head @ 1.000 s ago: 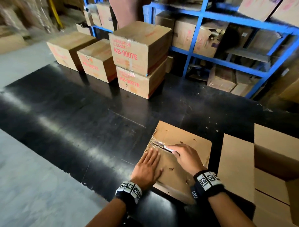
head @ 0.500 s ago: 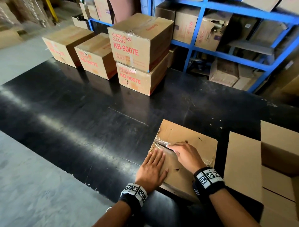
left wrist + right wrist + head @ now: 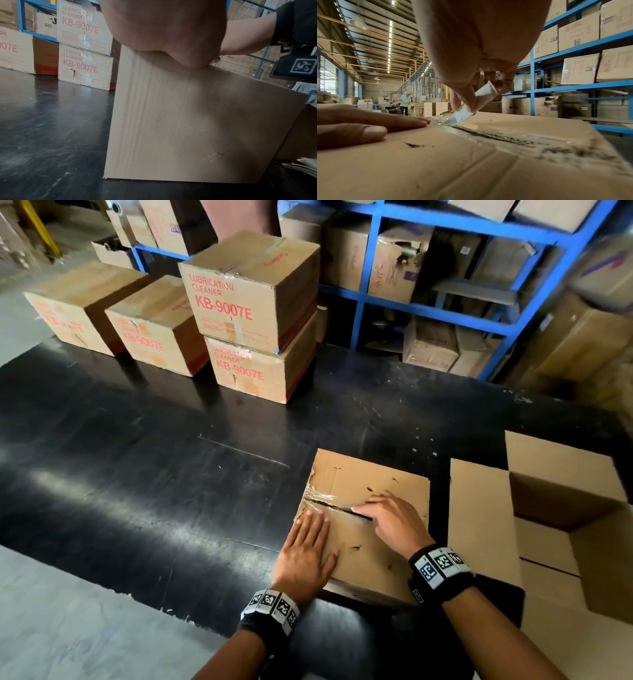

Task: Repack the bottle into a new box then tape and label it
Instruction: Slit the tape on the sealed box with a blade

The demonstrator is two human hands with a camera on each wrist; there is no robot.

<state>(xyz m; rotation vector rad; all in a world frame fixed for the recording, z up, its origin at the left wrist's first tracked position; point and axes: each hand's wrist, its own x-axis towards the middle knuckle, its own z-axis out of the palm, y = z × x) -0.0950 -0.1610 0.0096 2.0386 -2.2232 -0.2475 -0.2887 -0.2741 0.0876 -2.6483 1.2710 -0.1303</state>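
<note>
The old box sits closed on the black floor mat, near its front edge, with the top seam running from the box's left edge toward the right. The seam is covered with clear tape, wrinkled and partly split at the left end. The cardboard top is worn, with small tears and scuff marks; the side wall seen by the left wrist camera is plain and lightly dented. The left hand lies flat on the top's near-left corner, fingers straight, pressing down and holding nothing. The right hand pinches a small white cutter between thumb and fingers; the tip points down and to the left, touching the tape on the seam. The new box stands just beside the old box on its right, flaps open, apart from it by a narrow strip of mat. Left of and beyond the old box the mat is bare up to four printed cartons, which stand well apart at the far edge in front of blue shelving.
</note>
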